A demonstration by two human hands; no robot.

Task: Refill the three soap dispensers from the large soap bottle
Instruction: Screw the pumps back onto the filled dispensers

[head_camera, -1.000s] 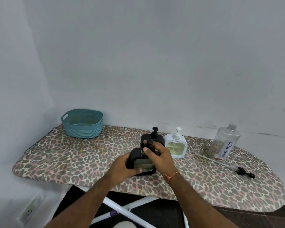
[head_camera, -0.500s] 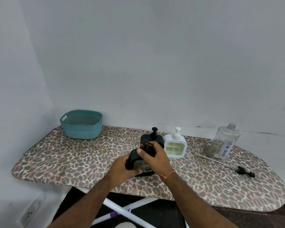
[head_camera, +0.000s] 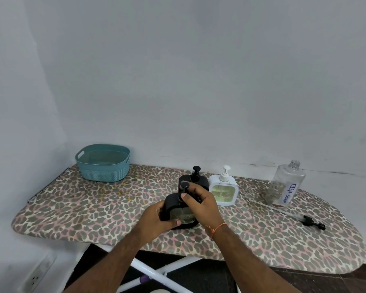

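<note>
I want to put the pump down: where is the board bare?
Bare: the board between basket and dispensers, and its near right end, in front of the loose pump. Crowded: around the black dispenser, white dispenser and bottle.

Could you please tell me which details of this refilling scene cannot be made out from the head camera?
- Head view: the pump collar of the near black dispenser is covered by the right hand.
- Its left side is covered by the left hand.
- The rear black dispenser is partly behind both.
- How much soap the large soap bottle holds: the clear plastic is too hard to read.
</note>
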